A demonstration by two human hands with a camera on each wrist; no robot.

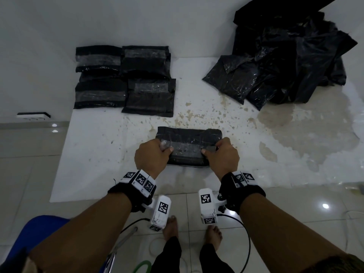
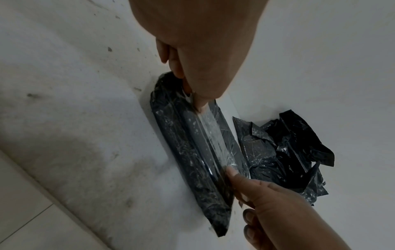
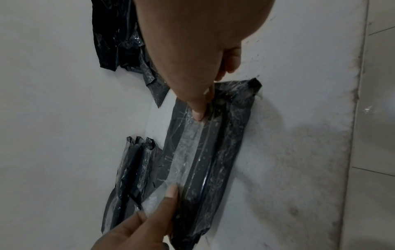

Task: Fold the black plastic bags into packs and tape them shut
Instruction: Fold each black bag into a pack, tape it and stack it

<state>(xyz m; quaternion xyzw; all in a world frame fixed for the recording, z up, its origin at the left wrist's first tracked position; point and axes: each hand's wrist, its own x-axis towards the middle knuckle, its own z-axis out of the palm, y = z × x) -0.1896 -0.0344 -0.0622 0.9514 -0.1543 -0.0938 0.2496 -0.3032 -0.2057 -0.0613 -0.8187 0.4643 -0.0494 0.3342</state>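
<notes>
A folded black pack (image 1: 189, 146) lies on the white mat (image 1: 98, 154) right in front of me, with a strip of clear tape (image 1: 187, 147) running along its top. My left hand (image 1: 165, 148) grips the pack's left end, thumb pressed on the tape. My right hand (image 1: 208, 150) grips the right end the same way. In the left wrist view the left hand (image 2: 192, 94) pins one end of the tape (image 2: 213, 135) and the right hand (image 2: 245, 182) the other. The right wrist view shows the right hand (image 3: 200, 108), the pack (image 3: 224, 152) and the left hand (image 3: 166, 199).
Several taped packs (image 1: 124, 79) lie at the mat's back left. A heap of loose black bags (image 1: 285, 56) sits at the back right. The mat is stained on its right half. A blue seat (image 1: 39, 233) is at the lower left; my bare feet stand on tiled floor.
</notes>
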